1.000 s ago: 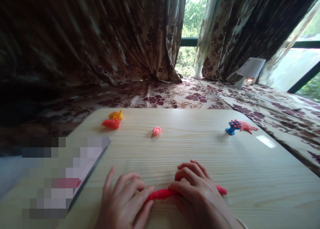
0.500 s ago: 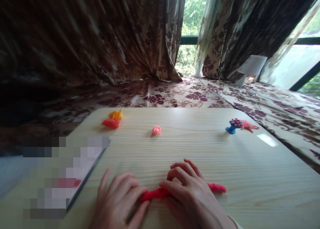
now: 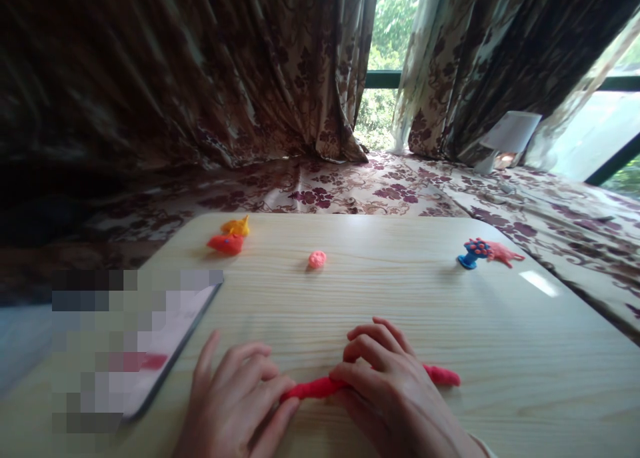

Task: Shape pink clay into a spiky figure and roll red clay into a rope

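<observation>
A long red roll of modelling clay (image 3: pixel 316 387) lies across the front of the table, between and under my hands. My left hand (image 3: pixel 237 398) pinches its left end between thumb and index finger, the other fingers loosely curled. Further along, my right hand (image 3: pixel 383 381) is closed over the roll with thumb and bent fingers, hiding that stretch. The roll's right end sticks out beyond my right hand. Beyond them, a small pink clay disc (image 3: pixel 317 259) sits near the middle of the table.
At the back left lie an orange-red clay piece (image 3: pixel 226 244) and a yellow one (image 3: pixel 237 226). A blue clay figure with pink dots (image 3: pixel 472 253) stands at the right beside a flat pink clay piece (image 3: pixel 504 253). A tablet-like device (image 3: pixel 193 335), partly blurred out, lies left on the pale wooden table (image 3: pixel 390 291).
The view has shifted slightly, so most things appear a little further right. The stretch of roll between my hands looks slightly longer and thinner. Both hands keep their hold.
</observation>
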Demonstrator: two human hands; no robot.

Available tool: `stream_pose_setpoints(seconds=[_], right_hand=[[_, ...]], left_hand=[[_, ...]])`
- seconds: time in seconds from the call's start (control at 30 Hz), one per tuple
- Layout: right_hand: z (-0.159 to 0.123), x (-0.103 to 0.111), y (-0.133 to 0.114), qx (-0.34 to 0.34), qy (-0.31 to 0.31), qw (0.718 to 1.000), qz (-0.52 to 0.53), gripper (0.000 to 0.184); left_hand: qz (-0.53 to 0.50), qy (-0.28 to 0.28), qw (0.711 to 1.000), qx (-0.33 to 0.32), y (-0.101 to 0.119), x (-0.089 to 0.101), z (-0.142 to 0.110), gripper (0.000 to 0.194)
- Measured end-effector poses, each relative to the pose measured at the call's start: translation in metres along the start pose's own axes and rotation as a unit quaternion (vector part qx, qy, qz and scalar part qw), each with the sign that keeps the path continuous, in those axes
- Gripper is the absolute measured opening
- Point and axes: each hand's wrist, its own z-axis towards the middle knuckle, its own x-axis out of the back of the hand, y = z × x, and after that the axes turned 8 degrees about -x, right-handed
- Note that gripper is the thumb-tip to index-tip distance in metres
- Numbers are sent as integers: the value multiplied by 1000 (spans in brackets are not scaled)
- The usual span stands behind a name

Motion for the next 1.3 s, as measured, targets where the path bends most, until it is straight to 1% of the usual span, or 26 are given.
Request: stream_pose_setpoints(seconds=[0.07,0.17,0.27,0.37,0.43,0.53,0.6,0.73,0.77,0.87,0.93,1.07,1.13,1.2,1.23,1.3], right_hand=[[0,1,0,3,0,1000,-1,11],[0,1,0,4,-1,1000,-1,13],[0,0,2,-12,2,1000,7,7],[-3,2,6,-28,11,999,11,14],[-5,4,7,-33,6,999,5,10],[-6,6,6,-34,-6,999,3,12],[-6,7,5,-35,-8,999,5,12],[-5,6,6,-42,-2,999,-4,11],[-5,6,6,-41,2,999,-8,10],[-5,4,7,-32,12,999,-18,11],[-5,5,8,-30,13,999,-24,12],[-9,11,14,-34,5,999,-26,10],[-14,15,20,-44,20,998,-27,12],[-19,18,26,-54,41,997,-28,14],[-21,19,28,-55,47,997,-29,14],[-23,20,31,-52,47,997,-29,14]], left_hand=[[-16,15,999,27,3,-1,-1,9],[-35,26,997,62,6,-2,-3,14],[-10,6,999,42,6,-3,-3,14],[29,-18,999,7,6,-4,1,20],[42,-12,999,0,8,-6,5,27],[36,-2,999,1,16,-12,13,35],[8,0,1000,11,23,-17,19,32],[-49,22,996,68,32,-23,28,13],[-52,21,996,71,32,-24,29,12],[-51,-3,998,37,30,-23,30,15],[-51,-8,998,27,28,-21,30,16],[-51,-2,998,34,24,-19,26,15],[-45,6,998,33,20,-18,22,17],[-37,27,998,43,18,-18,19,19],[-36,37,997,49,18,-19,18,21],[-42,38,997,51,21,-20,20,25]])
